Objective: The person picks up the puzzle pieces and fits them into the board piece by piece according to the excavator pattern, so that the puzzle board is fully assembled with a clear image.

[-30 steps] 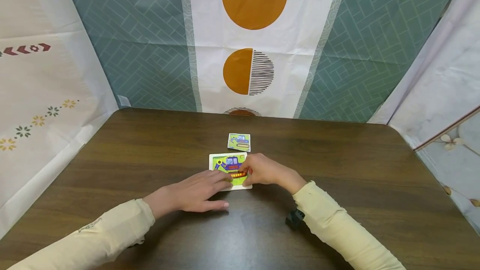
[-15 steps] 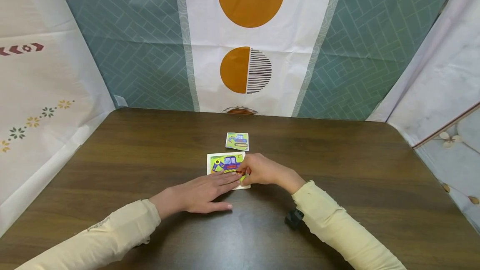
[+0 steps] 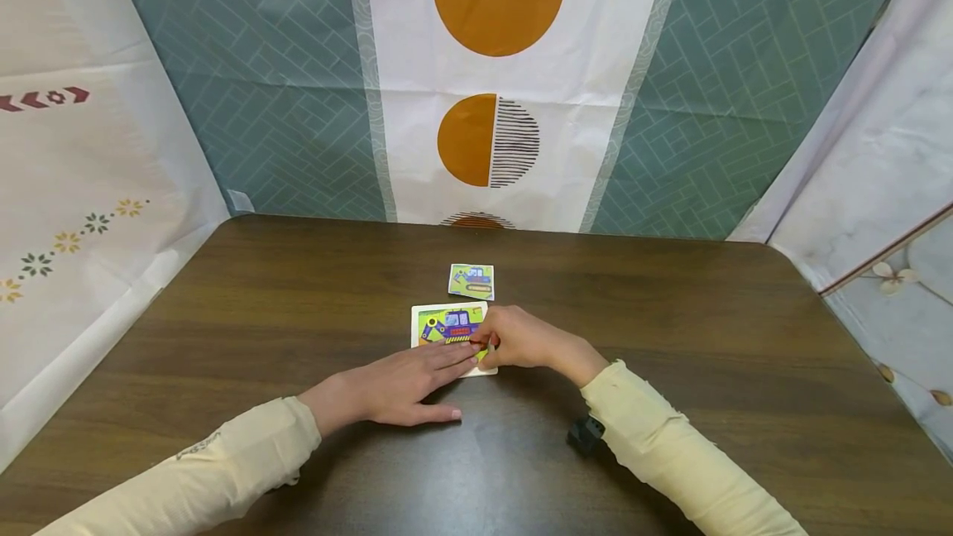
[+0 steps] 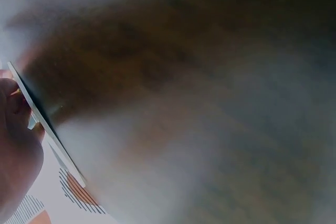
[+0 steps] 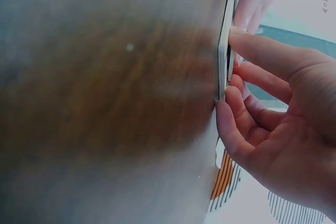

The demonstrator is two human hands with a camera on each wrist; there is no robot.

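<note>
A white-bordered puzzle board (image 3: 450, 324) with a purple excavator on a green ground lies on the table. My left hand (image 3: 398, 385) rests flat across its lower part, fingers straight and thumb spread, hiding some of the picture. At the board's right side my right hand (image 3: 521, 336) bends its fingers and pinches a thin puzzle piece (image 5: 230, 69), which stands slightly off the board in the right wrist view. The thumb touches the board's near edge there. In the left wrist view, the board's edge (image 4: 58, 148) shows beside fingers at the far left.
Just behind the board lies a small card (image 3: 471, 280) with the same excavator picture. The brown wooden table (image 3: 298, 288) reaches to patterned cloth hangings (image 3: 313, 106) at the back and both sides. A black wrist camera (image 3: 585, 434) hangs under the right sleeve.
My left hand has slid right over the board, its fingertips now by my right fingers and covering the orange tracks. The view shifted slightly. In the last half second almost nothing moved.
</note>
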